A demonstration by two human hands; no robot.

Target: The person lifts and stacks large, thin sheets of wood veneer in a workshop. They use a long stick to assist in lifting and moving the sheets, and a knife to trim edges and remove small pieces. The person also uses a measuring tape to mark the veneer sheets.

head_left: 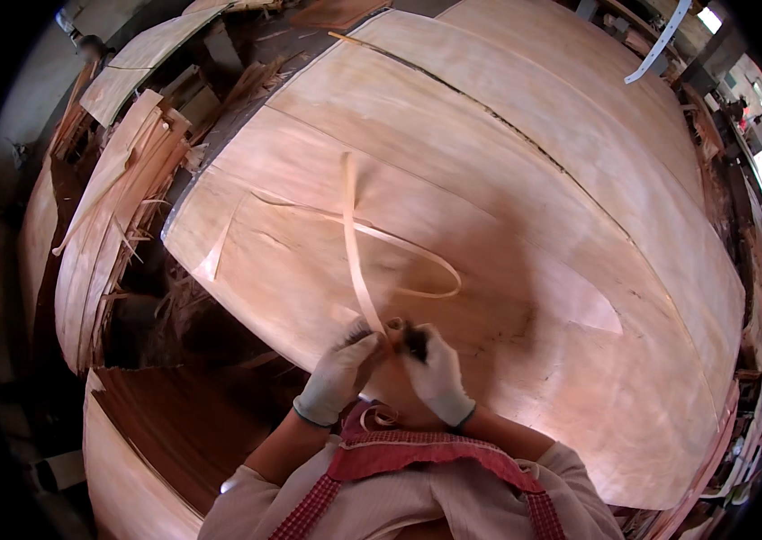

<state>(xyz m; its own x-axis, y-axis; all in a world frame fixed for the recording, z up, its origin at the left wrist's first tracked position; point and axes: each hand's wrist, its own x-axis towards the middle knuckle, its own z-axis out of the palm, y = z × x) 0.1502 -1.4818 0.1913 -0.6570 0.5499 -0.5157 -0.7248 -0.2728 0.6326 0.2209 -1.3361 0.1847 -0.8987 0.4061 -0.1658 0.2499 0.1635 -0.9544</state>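
Observation:
My left hand point(341, 371), in a white work glove with dark fingers, is closed on a long, narrow pale strip point(351, 238) that looks like wood veneer. The strip rises away from me over a large veneer sheet point(309, 148). Close beside it, my right hand point(436, 371), gloved the same way, is closed on the strip's near part, where a small curl point(395, 324) shows between the hands. Another loop point(383, 416) of strip hangs by my apron. A second, looping strip point(421, 245) lies on the sheet; whether it joins the held one I cannot tell.
A thin, dark-edged seam point(507, 124) crosses the sheets from far left to right. Stacked, ragged veneer pieces point(120, 216) stand on the left. A curved veneer piece point(120, 459) is at the near left. A white perforated strap point(660, 43) hangs at the upper right.

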